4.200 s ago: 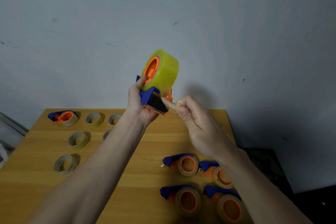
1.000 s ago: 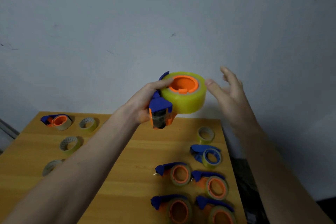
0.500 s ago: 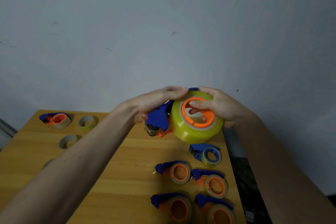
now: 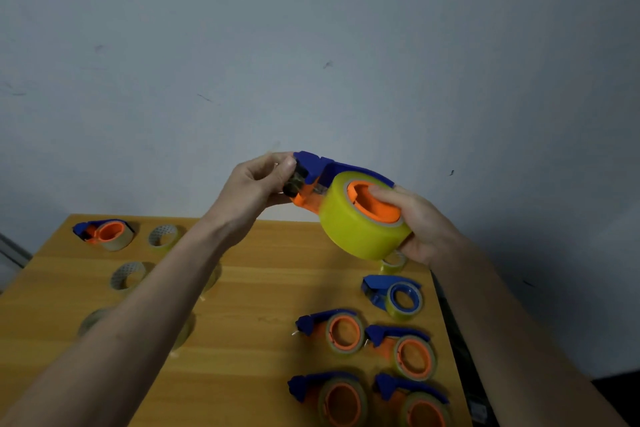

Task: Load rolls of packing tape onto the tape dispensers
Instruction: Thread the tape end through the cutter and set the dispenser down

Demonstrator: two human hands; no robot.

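Observation:
I hold a blue and orange tape dispenser (image 4: 313,168) in the air above the table's far edge. A thick yellow tape roll (image 4: 356,230) sits on its orange hub. My left hand (image 4: 258,184) grips the dispenser's cutter end, fingers curled round it. My right hand (image 4: 415,222) holds the roll from the right, thumb inside the orange hub and fingers under the roll.
On the wooden table (image 4: 249,288), several loaded dispensers lie at the right front (image 4: 343,331), with a blue-hubbed one (image 4: 394,295) behind them. Another dispenser (image 4: 104,234) and loose tape rolls (image 4: 162,236) lie at the left. A grey wall stands close behind.
The dispenser has turned so its cutter end points left and sits higher. My left hand has shifted onto the cutter end; my right thumb is now hooked in the hub.

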